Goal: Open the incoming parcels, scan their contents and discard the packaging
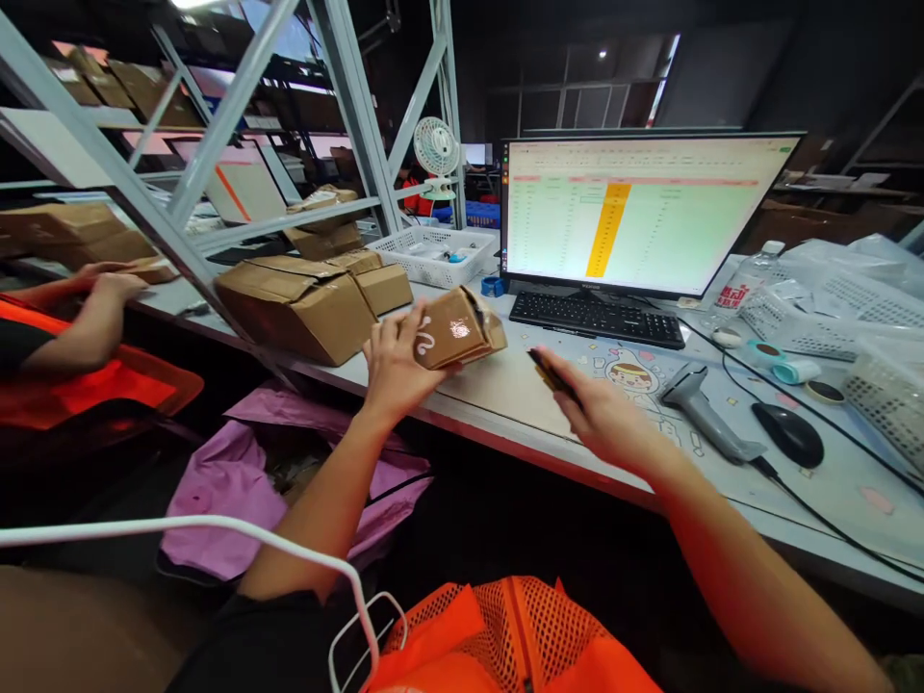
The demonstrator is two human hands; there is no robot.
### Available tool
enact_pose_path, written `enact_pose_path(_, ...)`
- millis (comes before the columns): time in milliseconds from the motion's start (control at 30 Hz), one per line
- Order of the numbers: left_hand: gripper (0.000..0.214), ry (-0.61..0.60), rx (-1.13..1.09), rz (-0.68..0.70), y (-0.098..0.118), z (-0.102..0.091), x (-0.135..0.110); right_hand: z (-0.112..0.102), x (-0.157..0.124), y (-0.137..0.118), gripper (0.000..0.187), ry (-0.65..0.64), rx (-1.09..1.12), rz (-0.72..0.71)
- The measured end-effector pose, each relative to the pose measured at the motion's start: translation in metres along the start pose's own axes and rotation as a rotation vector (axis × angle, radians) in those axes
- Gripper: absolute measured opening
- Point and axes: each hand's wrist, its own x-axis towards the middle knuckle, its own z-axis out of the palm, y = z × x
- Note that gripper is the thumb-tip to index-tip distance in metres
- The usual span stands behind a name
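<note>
The left hand [397, 371] clasped the box [459, 329]; the right hand [606, 409] gripped a tool [550, 372], best angled away from the left fingers [390, 332].

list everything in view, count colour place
small box: 1, brown, centre
slim tool: 1, dark, centre
other boxes: several, brown, left
desk: 1, pale, ahead
large monitor: 1, black, rear
keyboard: 1, black, before monitor
mouse: 1, black, right
scanner: 1, grey, beside mouse
bottle: 1, clear, right
fan: 1, pale, left of monitor
metal bars: several, grey, left
baskets: several, white, flanking monitor
bag: 1, pink, below desk
co-worker's hands: 2, far left
left hand: 1, holding small box
right hand: 1, holding slim tool
</note>
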Motion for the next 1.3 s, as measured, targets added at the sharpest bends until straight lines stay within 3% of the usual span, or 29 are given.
enact_pose_path(133, 0.125, -0.005, -0.348, -0.010, -0.026, 0.005, -0.003, -0.036, 0.014, 0.016, 0.066, 0.062, -0.149, -0.113)
enact_pose_path(267, 0.127, -0.066, -0.528, -0.022, -0.025, 0.021, -0.007, -0.057, 0.044, 0.000, 0.065, 0.028, -0.337, -0.237)
enact_pose_path(533, 0.130, -0.139, -0.714, -0.029, -0.029, 0.039, -0.008, -0.055, 0.080, -0.023, 0.065, -0.053, -0.438, -0.370)
enact_pose_path(733, 0.142, -0.154, -0.910, -0.173, -0.049, 0.053, -0.013, -0.043, 0.083, -0.004, 0.073, -0.134, -0.596, -0.257)
enact_pose_path(900, 0.145, -0.138, -0.962, -0.227, -0.076, 0.067, -0.016, -0.047, 0.067, 0.061, 0.071, -0.228, -0.729, 0.001)
enact_pose_path(1000, 0.141, -0.206, -1.027, -0.268, -0.092, 0.076, -0.020, -0.045, 0.045, 0.103, 0.066, -0.274, -0.782, 0.206)
enact_pose_path(1100, 0.135, -0.314, -1.083, -0.323, -0.102, 0.086, -0.019, -0.032, 0.025, 0.130, 0.059, -0.231, -0.711, 0.272)
enact_pose_path(1200, 0.133, -0.439, -1.091, -0.306, -0.101, 0.090, -0.013, -0.023, 0.018, 0.137, 0.059, -0.138, -0.615, 0.276)
enact_pose_path(1267, 0.135, -0.386, -1.015, -0.217, -0.092, 0.084, -0.009, -0.027, 0.025, 0.132, 0.060, -0.048, -0.553, 0.252)
enact_pose_path(1300, 0.134, -0.292, -0.945, -0.151, -0.085, 0.079, -0.008, -0.034, 0.031, 0.126, 0.060, -0.002, -0.528, 0.227)
